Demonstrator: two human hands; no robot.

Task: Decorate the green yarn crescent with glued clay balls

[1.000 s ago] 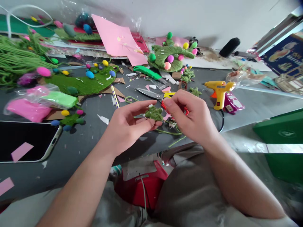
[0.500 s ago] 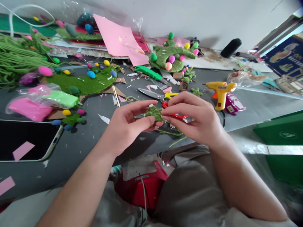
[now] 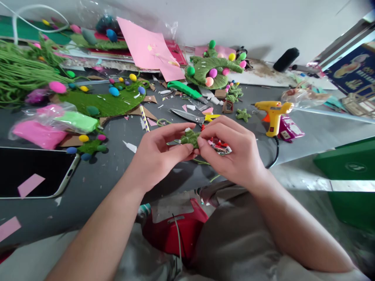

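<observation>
While our left hand (image 3: pixel 158 151) cups the small green yarn-wrapped piece (image 3: pixel 189 136) between thumb and half-curled fingers, our right hand (image 3: pixel 234 146) pinches at its right edge, thumb and forefinger nearly closed. We have it just above the near side of the grey table (image 3: pixel 111 171), in front of us. One whitish tip points away from us; our fingers cover much of the rest, so we cannot tell its long axis. Beyond our hands lie scissors (image 3: pixel 187 116), blades pointing left, their yellow handle partly behind our right hand. A green strand (image 3: pixel 202 162) trails below. Around us we see a green-handled cutter (image 3: pixel 184 89), a small green star (image 3: pixel 243 114) and, right, a yellow glue gun (image 3: pixel 274 113).
</observation>
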